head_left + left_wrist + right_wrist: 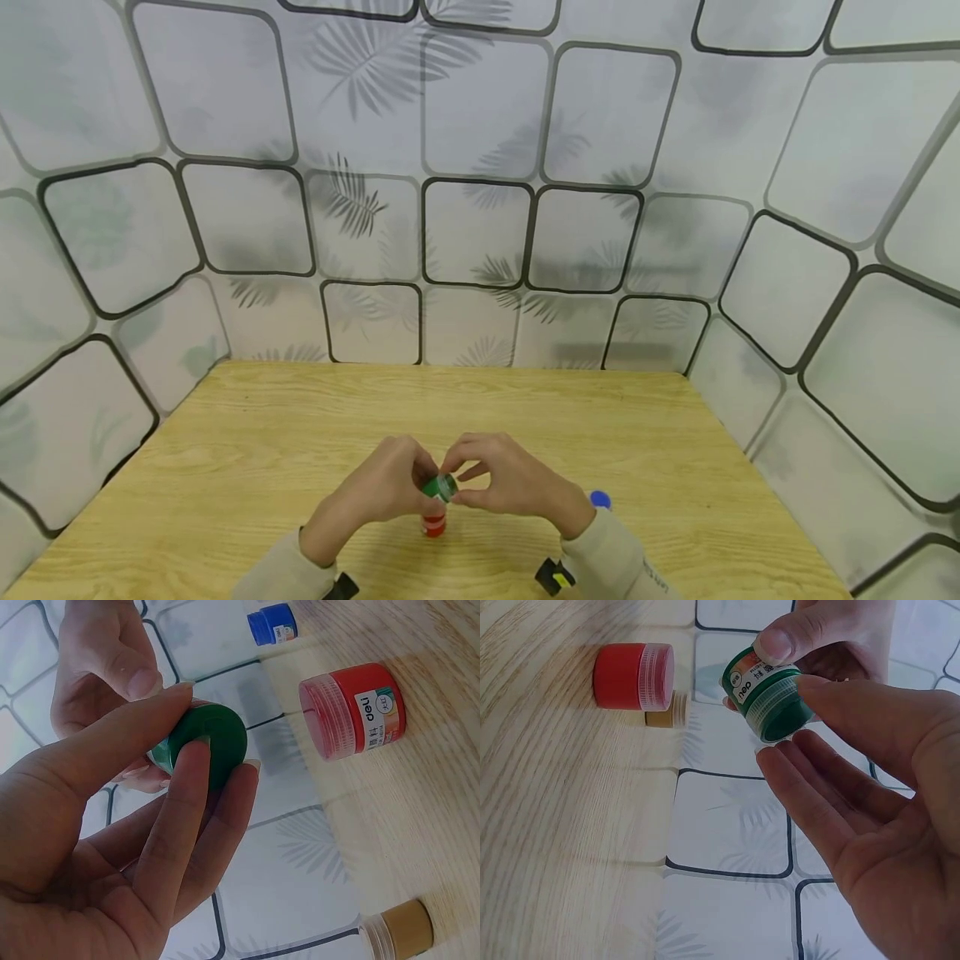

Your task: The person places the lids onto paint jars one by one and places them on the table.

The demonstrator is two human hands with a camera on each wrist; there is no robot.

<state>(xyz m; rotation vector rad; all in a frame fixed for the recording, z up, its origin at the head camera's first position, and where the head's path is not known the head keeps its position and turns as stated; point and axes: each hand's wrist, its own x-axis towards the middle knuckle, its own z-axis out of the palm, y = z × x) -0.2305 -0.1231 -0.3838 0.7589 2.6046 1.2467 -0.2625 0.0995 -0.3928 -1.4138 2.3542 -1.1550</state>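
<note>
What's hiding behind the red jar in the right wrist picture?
A brown jar peeks out from behind the red jar. The red jar covers the rest of it, so that part can't be seen.

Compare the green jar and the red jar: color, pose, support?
Color: the green jar is green, the red jar red.
Pose: green is tilted, red upright.
Support: green is held above the table in the left grip; red stands on the table.
Shared: clear ridged lids, "deli" labels.
</note>
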